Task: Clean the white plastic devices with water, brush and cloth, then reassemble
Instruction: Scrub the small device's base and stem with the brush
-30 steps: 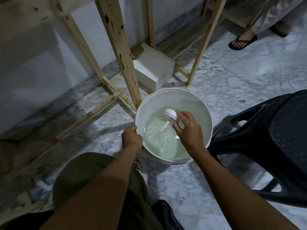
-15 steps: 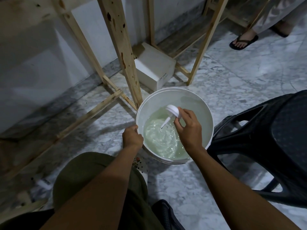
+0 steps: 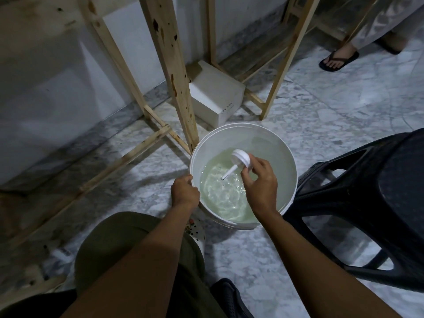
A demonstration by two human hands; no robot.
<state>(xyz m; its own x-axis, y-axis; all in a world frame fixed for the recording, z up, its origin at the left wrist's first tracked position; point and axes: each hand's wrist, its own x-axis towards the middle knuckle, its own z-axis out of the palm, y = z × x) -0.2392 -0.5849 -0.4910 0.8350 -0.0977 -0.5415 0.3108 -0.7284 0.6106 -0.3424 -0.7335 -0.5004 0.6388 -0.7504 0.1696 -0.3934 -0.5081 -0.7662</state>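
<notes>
Landmark: round white plastic bucket (image 3: 273,145) on a veined marble floor (image 3: 321,106).

- Device (image 3: 240,157): white plastic, a smooth domed disc with a thin straight stem. It is held above the bucket's centre, stem slanting down-left, tip at or just above the rippled, pale greenish water (image 3: 224,196).
- Right hand (image 3: 261,182): fingers clamped on the disc's edge.
- Left hand (image 3: 184,191): fingers curled over the bucket's near-left rim.
- Behind the bucket: matte white box (image 3: 215,95) and a knotty wooden leg (image 3: 172,72).
- Right of the bucket: black textured plastic stool (image 3: 378,184).
</notes>
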